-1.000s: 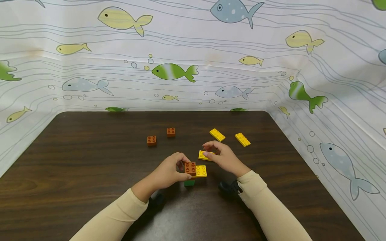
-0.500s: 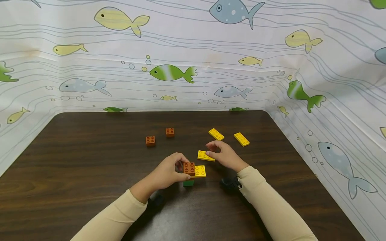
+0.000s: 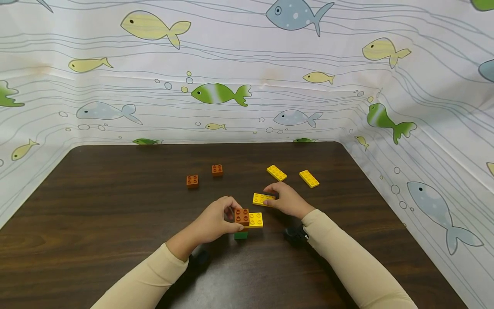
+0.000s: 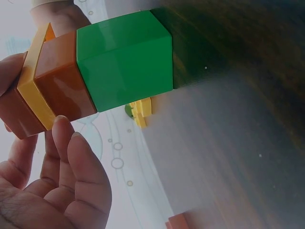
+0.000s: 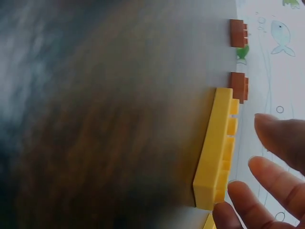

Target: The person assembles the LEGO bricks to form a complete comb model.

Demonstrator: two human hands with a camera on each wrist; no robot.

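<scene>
My left hand (image 3: 215,221) grips a small stack of toy building bricks, thumb and fingers on its upper part. The stack has a green brick (image 4: 126,59) at the bottom, then a brown brick (image 4: 64,74), a yellow plate (image 3: 256,220) jutting out to the right, and another brown brick (image 3: 242,216) on top. To the right, my right hand (image 3: 289,201) hovers with relaxed fingers over a yellow eight-stud plate (image 5: 214,148) lying on the table. In the right wrist view, the thumb stands apart from that plate, and the lower fingertips are right at its end.
Two brown bricks (image 3: 192,181) (image 3: 217,170) lie farther back, left of centre. Two more yellow plates (image 3: 276,172) (image 3: 309,178) lie at the back right. A fish-patterned cloth (image 3: 239,51) rises behind the dark wooden table (image 3: 108,206) and along its sides.
My right hand draws back slightly from the yellow plate, then lowers its thumb toward it again. The left hand keeps holding the stack in place.
</scene>
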